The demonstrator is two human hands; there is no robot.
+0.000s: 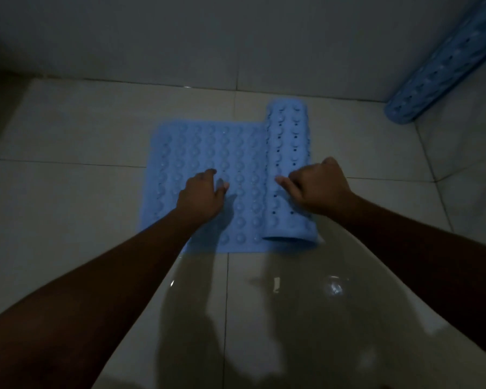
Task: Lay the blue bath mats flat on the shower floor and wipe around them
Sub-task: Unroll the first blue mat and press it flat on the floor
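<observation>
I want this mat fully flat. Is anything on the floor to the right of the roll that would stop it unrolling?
Nothing visible does. The floor right of the roll is bare tile. The other rolled mat leans in the far right corner, apart from it.

Probably a dim shower: tiled floor, wall.

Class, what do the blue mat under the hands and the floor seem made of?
Mat: probably soft rubber or plastic, matte; it curls into a roll, with moulded bumps and holes. Floor: likely glazed ceramic tile; grout lines, glossy reflections.
</observation>
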